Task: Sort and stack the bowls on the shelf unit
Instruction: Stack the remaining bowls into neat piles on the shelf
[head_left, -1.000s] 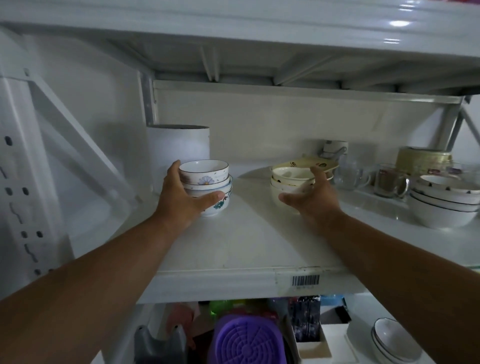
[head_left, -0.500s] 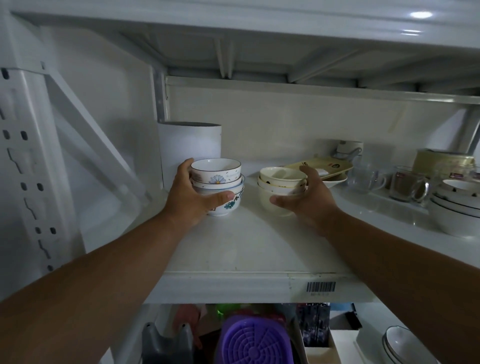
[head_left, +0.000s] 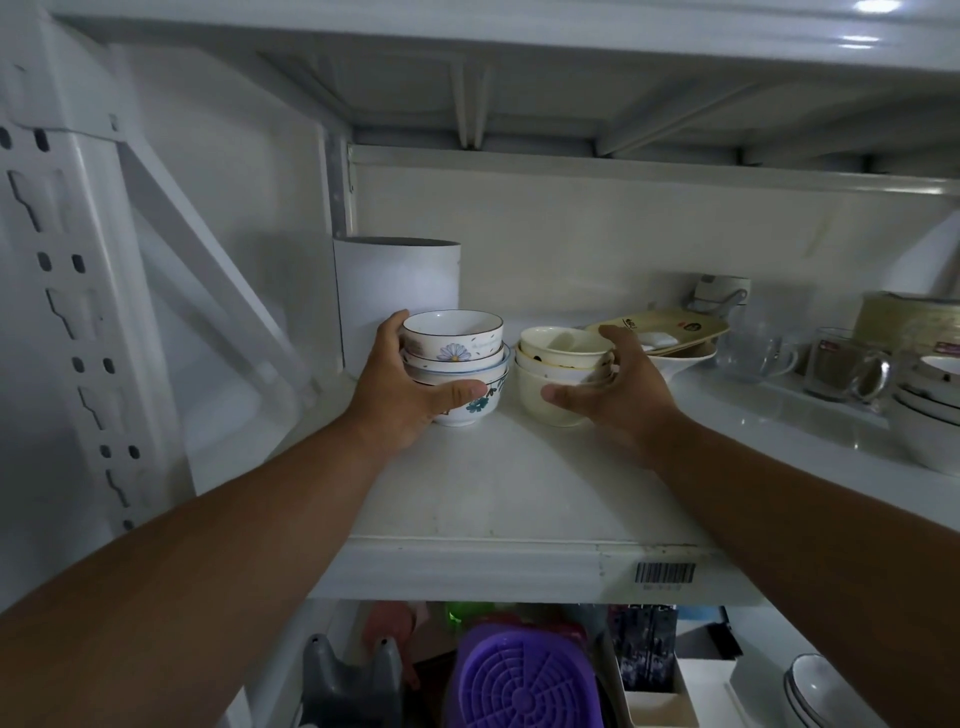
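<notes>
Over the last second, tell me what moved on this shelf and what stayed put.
The right hand slid the cream bowl stack leftward along the shelf, away from the yellow tray, until it sits right beside the floral bowl stack. The left hand kept its grip on the floral stack, which stayed in front of the white canister. The glass mugs did not move.

On the shelf (head_left: 519, 499), 2 bowl stacks stand side by side: the flowered stack (head_left: 457, 371) left, the plain stack (head_left: 563, 371) just right. A cylinder container (head_left: 397, 291) stands behind the left stack. A tray (head_left: 670, 327) lies right of the plain stack, glass mugs (head_left: 800, 358) farther right.
</notes>
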